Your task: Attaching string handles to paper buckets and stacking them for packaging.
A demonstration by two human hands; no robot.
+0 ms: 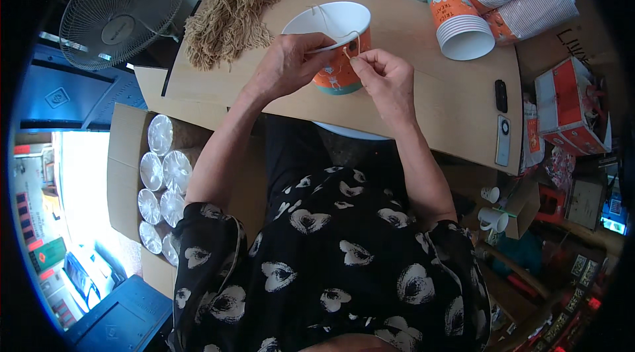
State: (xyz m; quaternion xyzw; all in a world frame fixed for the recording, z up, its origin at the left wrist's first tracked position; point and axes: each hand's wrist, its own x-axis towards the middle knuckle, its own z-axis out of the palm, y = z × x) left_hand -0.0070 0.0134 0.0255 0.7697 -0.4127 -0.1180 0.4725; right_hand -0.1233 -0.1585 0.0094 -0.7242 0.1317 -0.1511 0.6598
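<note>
An orange paper bucket [336,78] with a white inside and a teal base is tilted near the table's front edge. My left hand [286,65] is closed on its near rim, thumb outside and fingers partly hidden. Through the bucket's side by the rim runs a thin tan cord [358,40]; a length of it also shows inside. On the bucket's right, my right hand [389,82] pinches the cord between thumb and forefinger. A heap of cut tan cords [241,5] lies on the table to the left of the bucket.
Stacked paper buckets [461,28], some in clear wrap, lie at the back right of the table [423,111]. A black device [501,95] and a silver remote [503,140] sit by its right edge. Left are a fan [122,15] and an open carton [126,177] of wrapped stacks.
</note>
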